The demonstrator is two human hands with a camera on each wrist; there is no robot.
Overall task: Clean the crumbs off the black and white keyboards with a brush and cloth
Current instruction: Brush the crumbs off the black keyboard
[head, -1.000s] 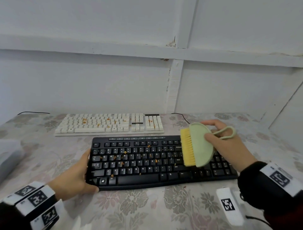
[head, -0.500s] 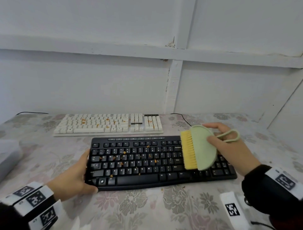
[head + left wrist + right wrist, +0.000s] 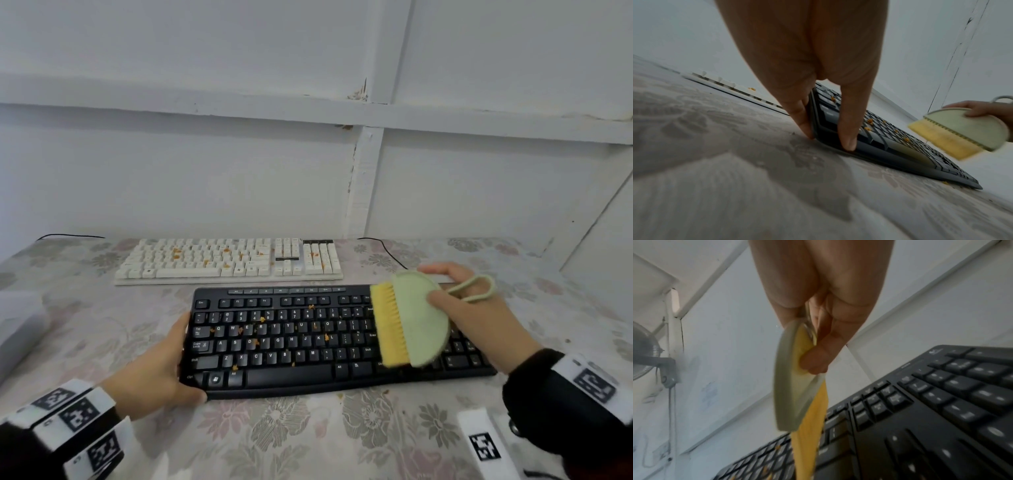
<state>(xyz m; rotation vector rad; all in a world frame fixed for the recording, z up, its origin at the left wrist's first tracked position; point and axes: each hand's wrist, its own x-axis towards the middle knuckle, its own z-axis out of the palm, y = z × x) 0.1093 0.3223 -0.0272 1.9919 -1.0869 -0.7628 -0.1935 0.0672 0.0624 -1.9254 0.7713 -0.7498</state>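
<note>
The black keyboard (image 3: 291, 342) lies in front of me with orange crumbs (image 3: 262, 319) on its left and middle keys. My left hand (image 3: 161, 366) pinches its near left corner, thumb (image 3: 846, 129) on the front edge and fingers (image 3: 801, 116) against the side. My right hand (image 3: 479, 315) grips a pale green brush (image 3: 421, 318). Its yellow bristles (image 3: 387, 329) point left, over the keys right of the letter block, and seem to reach the keys (image 3: 812, 443). The white keyboard (image 3: 226, 260) lies behind, also strewn with crumbs (image 3: 176, 253).
A flowered cloth (image 3: 308, 438) covers the table, with a stray crumb (image 3: 340, 396) by the black keyboard's front edge. A white box (image 3: 17, 325) sits at the left edge. A black cable (image 3: 383, 250) runs behind the white keyboard. The wall stands close behind.
The brush has shifted a little to the right and nearer to me, lower over the black keyboard's right part. My left hand has kept its hold on the corner.
</note>
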